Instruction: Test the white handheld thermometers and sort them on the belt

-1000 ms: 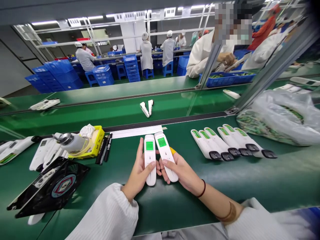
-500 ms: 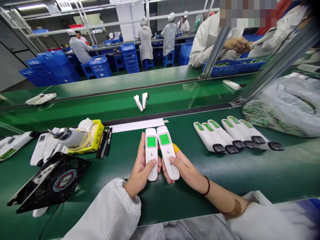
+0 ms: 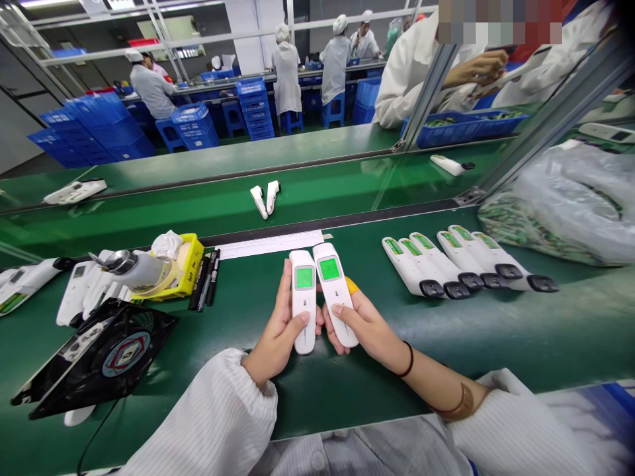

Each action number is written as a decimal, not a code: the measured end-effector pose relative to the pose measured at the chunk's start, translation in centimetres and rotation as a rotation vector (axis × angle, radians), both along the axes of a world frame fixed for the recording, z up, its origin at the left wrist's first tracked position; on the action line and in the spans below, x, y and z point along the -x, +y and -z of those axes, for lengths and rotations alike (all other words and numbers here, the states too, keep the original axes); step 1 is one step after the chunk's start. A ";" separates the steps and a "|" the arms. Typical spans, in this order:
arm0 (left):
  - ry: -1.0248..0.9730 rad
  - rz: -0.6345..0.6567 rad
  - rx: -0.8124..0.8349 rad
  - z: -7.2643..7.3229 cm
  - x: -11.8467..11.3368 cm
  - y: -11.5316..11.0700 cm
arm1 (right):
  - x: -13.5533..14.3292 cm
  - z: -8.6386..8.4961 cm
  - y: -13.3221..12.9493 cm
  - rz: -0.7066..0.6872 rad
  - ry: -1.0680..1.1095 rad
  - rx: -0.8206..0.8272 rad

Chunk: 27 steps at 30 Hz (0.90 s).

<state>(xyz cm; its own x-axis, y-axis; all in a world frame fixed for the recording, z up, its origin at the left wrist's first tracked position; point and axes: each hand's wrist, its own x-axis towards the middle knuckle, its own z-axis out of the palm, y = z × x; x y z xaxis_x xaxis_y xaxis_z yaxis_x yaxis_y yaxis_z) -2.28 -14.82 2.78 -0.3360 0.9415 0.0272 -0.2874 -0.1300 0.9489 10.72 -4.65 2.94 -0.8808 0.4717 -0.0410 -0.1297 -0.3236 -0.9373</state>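
My left hand [image 3: 278, 334] is closed around a white infrared thermometer [image 3: 304, 303], its thumb lying on the front of the handle. A second white infrared thermometer [image 3: 336, 295] is gripped in my right hand [image 3: 367, 327], with the thumb on its front below the button. Both thermometers are upright side by side, their green screens lit and facing me. A yellow cover sits on one right-hand finger. To the right, several white thermometers [image 3: 426, 264] lie in a row with green strips showing in their handles.
A black fan [image 3: 126, 354] stands at left. Behind it are a yellow basket [image 3: 191, 268], a metal-topped bottle [image 3: 143, 272] and marker pens [image 3: 204, 281]. Two white thermometers [image 3: 265, 199] lie on the green belt [image 3: 198, 201]. A plastic bag [image 3: 560, 205] rests at right; a co-worker's hands [image 3: 476, 73] are beyond.
The left-hand thermometer has shifted slightly right, and its screen now shows faint digits. The two thermometers on the belt have moved left. The view has tilted a little; both hands keep their hold.
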 end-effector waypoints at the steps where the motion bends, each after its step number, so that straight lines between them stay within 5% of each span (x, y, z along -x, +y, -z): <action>1: 0.000 0.021 -0.003 0.0 0.0 0.0 | 0.0 0.0 0.0 0.000 0.003 -0.001; 12: -0.037 0.103 -0.056 0.2 0.0 0.1 | 0.1 0.1 0.0 0.004 -0.010 0.064; 27: -0.085 0.062 -0.078 0.0 0.0 0.5 | 0.4 0.0 0.2 0.061 0.010 0.137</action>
<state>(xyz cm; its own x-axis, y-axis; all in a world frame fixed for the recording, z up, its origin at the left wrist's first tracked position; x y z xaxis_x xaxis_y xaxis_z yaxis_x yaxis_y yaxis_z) -2.33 -14.33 2.73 -0.2815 0.9566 0.0756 -0.3759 -0.1824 0.9085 10.36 -4.46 2.93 -0.8515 0.5148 -0.0998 -0.1623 -0.4398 -0.8833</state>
